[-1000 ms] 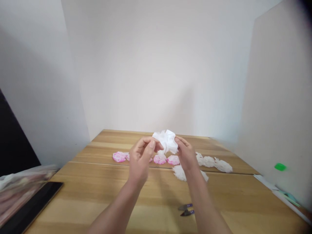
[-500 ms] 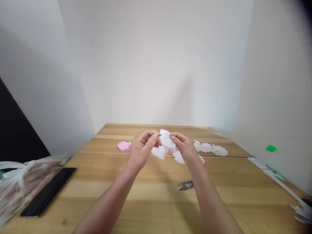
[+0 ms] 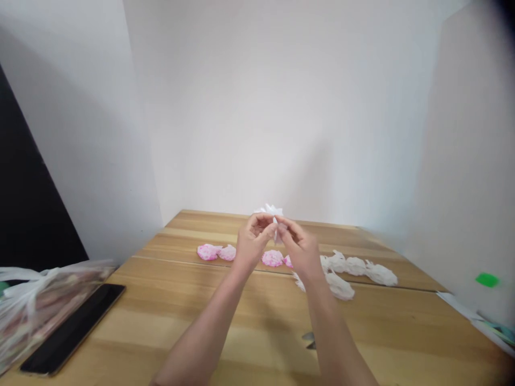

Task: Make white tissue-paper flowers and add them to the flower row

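Note:
Both my hands are raised above the wooden table [image 3: 161, 316] and meet at a crumpled white tissue flower [image 3: 270, 210]. My left hand [image 3: 252, 244] pinches it from the left with curled fingers. My right hand [image 3: 298, 245] pinches it from the right, and only the flower's top shows above my fingers. Behind my hands lie pink tissue flowers [image 3: 209, 251] in a row on the table. White tissue flowers [image 3: 362, 268] lie to the right of them.
A black phone [image 3: 72, 332] and a clear plastic bag [image 3: 28, 305] lie at the left edge. Small snips [image 3: 309, 339] sit on the table, partly hidden by my right forearm. White walls close in on three sides. A green sticker [image 3: 486, 279] is on the right wall.
My hands have drawn closer together around the white tissue flower, which now shows only above my fingers. The camera has shifted, so the pink flowers show again.

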Demonstrator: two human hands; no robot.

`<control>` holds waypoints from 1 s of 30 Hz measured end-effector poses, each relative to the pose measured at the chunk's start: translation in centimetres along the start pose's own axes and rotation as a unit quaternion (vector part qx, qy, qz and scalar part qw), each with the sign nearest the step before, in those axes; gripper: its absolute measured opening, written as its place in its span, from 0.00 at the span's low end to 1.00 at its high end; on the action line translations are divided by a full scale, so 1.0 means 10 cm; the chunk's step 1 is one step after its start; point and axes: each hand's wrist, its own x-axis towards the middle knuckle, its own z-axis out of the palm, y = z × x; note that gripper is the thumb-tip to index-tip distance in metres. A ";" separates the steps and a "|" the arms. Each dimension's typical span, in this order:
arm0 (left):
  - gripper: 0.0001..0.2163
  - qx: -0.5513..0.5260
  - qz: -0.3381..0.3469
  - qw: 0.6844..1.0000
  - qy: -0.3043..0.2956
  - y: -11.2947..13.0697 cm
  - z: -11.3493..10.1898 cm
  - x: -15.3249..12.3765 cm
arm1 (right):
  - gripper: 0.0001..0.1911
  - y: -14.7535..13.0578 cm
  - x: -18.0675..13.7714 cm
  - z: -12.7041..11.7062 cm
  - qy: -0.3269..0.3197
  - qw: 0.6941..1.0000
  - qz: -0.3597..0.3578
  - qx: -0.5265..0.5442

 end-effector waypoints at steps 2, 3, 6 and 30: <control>0.14 0.020 0.000 1.000 -0.008 -0.13 -0.03 0.05 | 0.18 0.12 0.05 0.04 -0.012 0.999 0.021 -0.021; 0.15 0.031 0.003 0.999 -0.003 -0.15 -0.03 0.04 | 0.18 0.13 0.04 0.05 -0.014 0.999 0.022 -0.031; 0.13 0.044 0.013 0.999 0.016 0.01 -0.01 -0.07 | 0.15 -0.01 -0.06 0.03 -0.007 0.998 -0.017 -0.056; 0.13 0.054 -0.213 0.971 -0.096 0.09 -0.20 -0.58 | 0.13 0.45 -0.76 -0.27 0.033 0.972 0.205 0.112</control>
